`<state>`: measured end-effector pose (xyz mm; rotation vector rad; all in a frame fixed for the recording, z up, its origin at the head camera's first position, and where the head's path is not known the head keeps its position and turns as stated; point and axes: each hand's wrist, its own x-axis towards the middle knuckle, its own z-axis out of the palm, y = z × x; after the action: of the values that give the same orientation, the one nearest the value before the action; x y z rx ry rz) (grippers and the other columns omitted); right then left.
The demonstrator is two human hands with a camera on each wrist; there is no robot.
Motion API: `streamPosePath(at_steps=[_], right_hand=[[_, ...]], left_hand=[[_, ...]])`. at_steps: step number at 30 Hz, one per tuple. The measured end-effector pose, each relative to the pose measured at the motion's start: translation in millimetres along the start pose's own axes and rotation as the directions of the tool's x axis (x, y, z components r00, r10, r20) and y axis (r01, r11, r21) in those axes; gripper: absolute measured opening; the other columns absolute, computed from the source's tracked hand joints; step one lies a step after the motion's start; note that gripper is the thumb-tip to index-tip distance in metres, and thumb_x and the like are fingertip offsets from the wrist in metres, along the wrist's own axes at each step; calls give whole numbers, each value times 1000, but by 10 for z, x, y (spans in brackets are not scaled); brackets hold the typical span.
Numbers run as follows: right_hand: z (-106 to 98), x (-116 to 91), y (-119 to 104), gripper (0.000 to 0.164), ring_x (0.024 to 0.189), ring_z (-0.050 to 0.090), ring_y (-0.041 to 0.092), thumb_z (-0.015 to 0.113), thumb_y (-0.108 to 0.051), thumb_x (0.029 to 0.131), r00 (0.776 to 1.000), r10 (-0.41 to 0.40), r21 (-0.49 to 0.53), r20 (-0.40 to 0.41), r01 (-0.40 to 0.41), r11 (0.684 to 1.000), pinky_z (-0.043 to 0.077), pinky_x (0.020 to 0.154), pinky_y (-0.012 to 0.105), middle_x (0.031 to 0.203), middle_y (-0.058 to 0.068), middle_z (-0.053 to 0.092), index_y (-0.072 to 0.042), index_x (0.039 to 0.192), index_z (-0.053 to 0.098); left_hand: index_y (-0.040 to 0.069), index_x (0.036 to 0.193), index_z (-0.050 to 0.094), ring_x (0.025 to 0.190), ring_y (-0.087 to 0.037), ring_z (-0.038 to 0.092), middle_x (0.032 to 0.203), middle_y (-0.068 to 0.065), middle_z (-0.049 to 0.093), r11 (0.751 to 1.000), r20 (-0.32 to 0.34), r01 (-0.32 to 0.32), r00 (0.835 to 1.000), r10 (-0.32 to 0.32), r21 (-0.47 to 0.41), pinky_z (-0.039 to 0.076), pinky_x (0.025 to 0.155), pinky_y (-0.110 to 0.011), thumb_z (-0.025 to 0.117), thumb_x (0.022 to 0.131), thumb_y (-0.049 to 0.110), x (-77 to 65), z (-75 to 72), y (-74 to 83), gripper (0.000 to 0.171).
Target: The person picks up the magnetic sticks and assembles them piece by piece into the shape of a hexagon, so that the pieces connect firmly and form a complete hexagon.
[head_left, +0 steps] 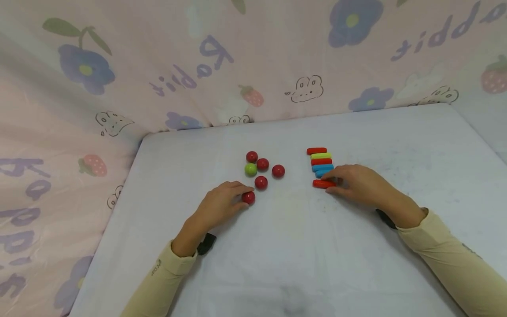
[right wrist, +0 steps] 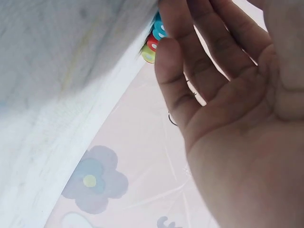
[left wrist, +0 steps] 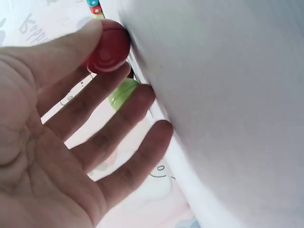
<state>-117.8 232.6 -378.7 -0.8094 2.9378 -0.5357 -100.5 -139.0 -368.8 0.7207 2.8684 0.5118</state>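
Observation:
My left hand (head_left: 221, 204) pinches a glossy red ball (head_left: 248, 198) on the white table. In the left wrist view the thumb lies against this ball, and the other fingers spread beside it with their tips at the tabletop. Beyond it sit a green ball (head_left: 251, 169) and several more red balls (head_left: 261, 182). On the right side, my right hand (head_left: 358, 185) has thumb and forefinger about the right end of a short red stick (head_left: 323, 184). This stick is the nearest of a column of coloured sticks; in the right wrist view the fingers hide it.
Above the red stick lie blue sticks (head_left: 322, 167), another red one (head_left: 321, 161), a yellow-green one (head_left: 321, 156) and a red one (head_left: 317, 151) at the top. A printed curtain (head_left: 253, 66) hangs behind the white table (head_left: 277, 264).

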Motion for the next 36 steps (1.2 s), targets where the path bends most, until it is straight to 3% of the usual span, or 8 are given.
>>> streamPosePath(at_steps=[13, 21, 29, 36], right_hand=[[-4, 10, 4, 34, 94, 67, 20, 79, -22, 85, 1000, -1, 14, 9, 1, 1000, 57, 85, 45, 109, 4, 74, -13, 118, 73], [-6, 16, 9, 37, 97, 68, 23, 80, -22, 84, 1000, -13, 1, 1, 13, 1000, 57, 86, 46, 110, 5, 74, -12, 118, 73], [-11, 12, 10, 36, 100, 69, 24, 79, -21, 85, 1000, -18, 2, 8, 18, 1000, 56, 88, 47, 112, 5, 74, -12, 119, 72], [-13, 13, 6, 36, 102, 69, 25, 79, -21, 85, 999, -37, 8, 4, 37, 999, 56, 89, 47, 112, 5, 73, -12, 119, 72]], left_hand=[[17, 125, 70, 113, -19, 65, 120, 0, 72, 984, 15, 113, 994, -112, -141, 52, 98, -39, 81, 84, 18, -79, 10, 167, 43], [16, 124, 71, 106, -19, 65, 116, -1, 74, 994, 1, 21, 1000, -21, -103, 55, 90, -38, 82, 83, 20, -64, 58, 228, 43], [14, 127, 68, 107, -19, 65, 115, -1, 73, 993, 15, 17, 1000, -15, -116, 53, 97, -39, 82, 83, 20, -74, 50, 211, 47], [19, 127, 69, 109, -17, 66, 119, 1, 73, 991, -14, -30, 999, 29, -131, 53, 96, -38, 80, 85, 21, -75, 64, 204, 43]])
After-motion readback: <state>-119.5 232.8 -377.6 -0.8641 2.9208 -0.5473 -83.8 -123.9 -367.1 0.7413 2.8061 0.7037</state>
